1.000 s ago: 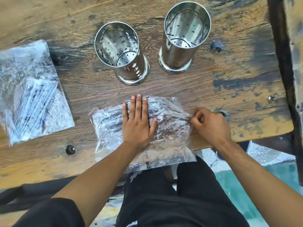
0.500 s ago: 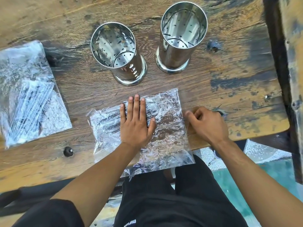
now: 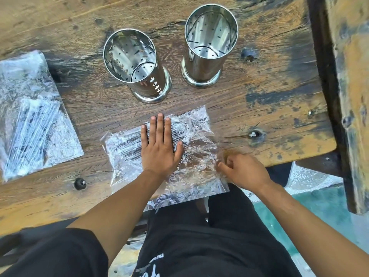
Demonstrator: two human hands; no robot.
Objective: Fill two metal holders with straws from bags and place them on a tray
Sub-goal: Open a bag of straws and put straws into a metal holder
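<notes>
Two empty perforated metal holders stand upright on the wooden table: the left holder and the right holder. In front of them lies a clear plastic bag of straws, hanging partly over the table's near edge. My left hand presses flat on this bag with fingers spread. My right hand is curled at the bag's right edge, fingertips pinching the plastic. A second bag of straws lies at the far left.
The wooden table ends just right of my right hand, with a dark wooden beam beyond. A black bolt head sits near the front edge. My black-clothed legs are below the table edge. No tray is in view.
My right hand slid down along the bag's right edge toward me and looks blurred. The bag's right side shifted and straightened. My left hand stayed pressed on the bag.
</notes>
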